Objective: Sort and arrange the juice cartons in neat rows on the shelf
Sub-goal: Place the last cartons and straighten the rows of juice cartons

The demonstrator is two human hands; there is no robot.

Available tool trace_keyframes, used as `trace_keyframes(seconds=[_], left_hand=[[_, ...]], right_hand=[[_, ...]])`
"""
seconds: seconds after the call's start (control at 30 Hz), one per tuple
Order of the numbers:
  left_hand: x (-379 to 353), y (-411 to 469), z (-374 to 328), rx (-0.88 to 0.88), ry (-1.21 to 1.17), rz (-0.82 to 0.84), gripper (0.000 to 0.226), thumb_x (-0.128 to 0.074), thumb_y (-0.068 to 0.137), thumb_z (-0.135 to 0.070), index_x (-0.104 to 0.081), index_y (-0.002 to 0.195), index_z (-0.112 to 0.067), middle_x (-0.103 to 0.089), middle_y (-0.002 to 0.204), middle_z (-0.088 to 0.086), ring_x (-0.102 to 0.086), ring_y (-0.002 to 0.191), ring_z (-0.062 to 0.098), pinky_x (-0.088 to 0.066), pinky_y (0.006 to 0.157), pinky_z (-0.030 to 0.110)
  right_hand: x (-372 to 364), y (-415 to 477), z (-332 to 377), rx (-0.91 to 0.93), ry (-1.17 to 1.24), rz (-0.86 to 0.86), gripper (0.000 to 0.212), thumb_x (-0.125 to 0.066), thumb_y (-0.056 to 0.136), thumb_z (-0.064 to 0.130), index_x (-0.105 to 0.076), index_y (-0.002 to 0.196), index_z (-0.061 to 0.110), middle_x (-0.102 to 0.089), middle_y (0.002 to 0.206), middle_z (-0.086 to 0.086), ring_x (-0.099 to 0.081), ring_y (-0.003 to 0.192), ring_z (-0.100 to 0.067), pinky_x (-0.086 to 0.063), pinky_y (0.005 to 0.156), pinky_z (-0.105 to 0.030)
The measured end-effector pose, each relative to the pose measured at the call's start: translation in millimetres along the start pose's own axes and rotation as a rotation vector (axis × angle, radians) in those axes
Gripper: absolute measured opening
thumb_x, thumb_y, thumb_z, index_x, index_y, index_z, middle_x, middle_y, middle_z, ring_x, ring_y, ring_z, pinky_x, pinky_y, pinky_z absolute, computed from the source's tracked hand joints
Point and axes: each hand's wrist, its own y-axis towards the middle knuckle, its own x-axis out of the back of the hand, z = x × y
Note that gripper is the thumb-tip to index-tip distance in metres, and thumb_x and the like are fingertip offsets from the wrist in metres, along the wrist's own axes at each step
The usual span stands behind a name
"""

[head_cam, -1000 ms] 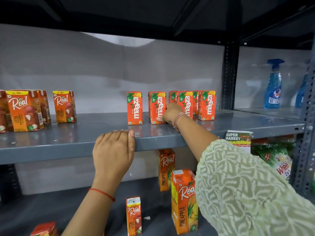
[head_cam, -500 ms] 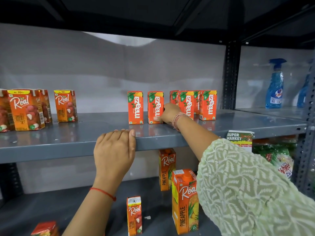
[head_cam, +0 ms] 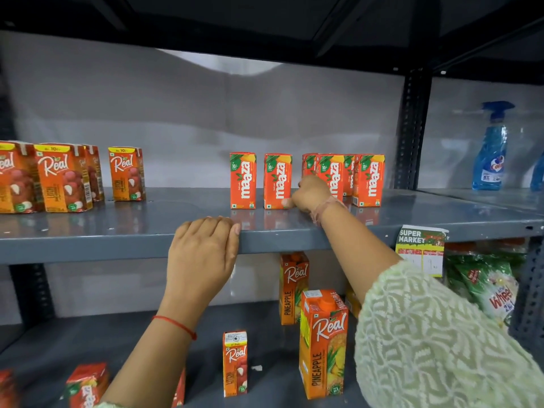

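Note:
On the grey middle shelf [head_cam: 88, 231] stand orange Maaza cartons: one alone [head_cam: 243, 181], a second [head_cam: 276, 176] to its right, then a tight cluster [head_cam: 368, 181]. My right hand [head_cam: 309, 194] is curled at the second carton's lower right side, thumb on its front corner. My left hand [head_cam: 206, 251] is draped over the shelf's front edge, below and left of the Maaza cartons. Small Real litchi cartons stand at the left, one apart [head_cam: 126, 173] and several bunched [head_cam: 61, 178].
The lower shelf holds two tall Real pineapple cartons [head_cam: 323, 346], a small Real litchi carton [head_cam: 235, 363] and tipped cartons [head_cam: 86, 384] at the front left. A blue spray bottle [head_cam: 490, 148] stands beyond the upright post [head_cam: 412, 128]. A price tag [head_cam: 421, 248] and detergent packets [head_cam: 488, 287] hang right.
My right hand slid the second Maaza carton slightly left, closer to the lone one, and shifted down to the carton's lower right corner. My left hand stayed on the shelf edge.

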Motion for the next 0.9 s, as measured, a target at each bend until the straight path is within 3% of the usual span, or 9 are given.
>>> trace_keyframes(seconds=[0.07, 0.17, 0.27, 0.43, 0.57, 0.7, 0.8, 0.9], left_hand=[[2, -1, 2, -0.025, 0.03, 0.022, 0.057, -0.024, 0.098, -0.035, -0.07, 0.083, -0.006, -0.071, 0.081, 0.009, -0.067, 0.073, 0.028, -0.047, 0.074, 0.033], [7, -2, 7, -0.025, 0.065, 0.038, 0.041, -0.038, 0.09, -0.026, -0.071, 0.084, -0.004, -0.072, 0.083, 0.011, -0.067, 0.075, 0.03, -0.037, 0.075, 0.034], [18, -7, 17, -0.02, 0.055, 0.043, 0.039, -0.039, 0.089, -0.025, -0.072, 0.086, -0.006, -0.073, 0.086, 0.009, -0.068, 0.079, 0.027, -0.042, 0.077, 0.034], [41, -18, 66, -0.058, 0.079, 0.048, 0.036, -0.041, 0.09, -0.025, -0.072, 0.088, -0.006, -0.072, 0.087, 0.009, -0.066, 0.08, 0.029, -0.037, 0.077, 0.033], [67, -31, 129, 0.027, 0.101, 0.059, 0.038, -0.04, 0.091, -0.026, -0.068, 0.074, -0.007, -0.068, 0.074, 0.009, -0.062, 0.069, 0.03, -0.035, 0.066, 0.034], [86, -39, 187, 0.129, -0.001, 0.043, 0.037, -0.042, 0.092, -0.026, -0.065, 0.071, -0.005, -0.064, 0.066, 0.01, -0.058, 0.062, 0.03, -0.033, 0.057, 0.033], [104, -28, 220, 0.422, -0.134, 0.006, 0.026, -0.054, 0.091, -0.02, -0.067, 0.081, 0.0, -0.068, 0.076, 0.021, -0.061, 0.071, 0.037, -0.036, 0.056, 0.031], [111, -2, 257, 0.744, -0.171, 0.021, 0.024, -0.064, 0.086, -0.015, -0.068, 0.1, 0.004, -0.069, 0.1, 0.024, -0.062, 0.094, 0.037, -0.042, 0.073, 0.032]], right_hand=[[0, -11, -5, 0.049, 0.017, -0.117, 0.016, -0.067, 0.084, 0.015, -0.058, 0.093, 0.006, -0.062, 0.094, -0.008, -0.06, 0.103, -0.027, -0.046, 0.08, -0.031], [-4, -30, -7, 0.19, 0.009, -0.347, 0.022, -0.061, 0.086, 0.011, -0.062, 0.106, 0.003, -0.067, 0.111, -0.013, -0.061, 0.104, -0.027, -0.044, 0.079, -0.025], [-11, -43, -1, 0.33, -0.006, -0.516, 0.024, -0.06, 0.085, 0.013, -0.063, 0.107, 0.006, -0.067, 0.111, -0.014, -0.06, 0.103, -0.029, -0.047, 0.088, -0.034], [-45, -68, 40, 0.419, 0.036, -0.575, 0.031, -0.064, 0.081, 0.016, -0.06, 0.11, 0.006, -0.059, 0.117, -0.015, -0.055, 0.109, -0.031, -0.039, 0.094, -0.032], [-77, -78, 92, 0.428, 0.153, -0.416, 0.037, -0.069, 0.079, 0.018, -0.058, 0.113, 0.006, -0.054, 0.124, -0.014, -0.053, 0.114, -0.029, -0.033, 0.087, -0.021], [-109, -81, 145, 0.412, 0.184, -0.185, 0.045, -0.071, 0.078, 0.024, -0.056, 0.118, 0.009, -0.054, 0.129, -0.011, -0.055, 0.114, -0.028, -0.038, 0.091, -0.026], [-129, -77, 180, 0.372, 0.24, 0.024, 0.057, -0.074, 0.077, 0.024, -0.05, 0.125, 0.006, -0.056, 0.128, -0.011, -0.056, 0.11, -0.024, -0.043, 0.094, -0.031], [-148, -61, 212, 0.289, 0.267, 0.247, 0.071, -0.077, 0.073, 0.023, -0.043, 0.133, 0.006, -0.051, 0.137, -0.013, -0.052, 0.121, -0.026, -0.045, 0.103, -0.041]])
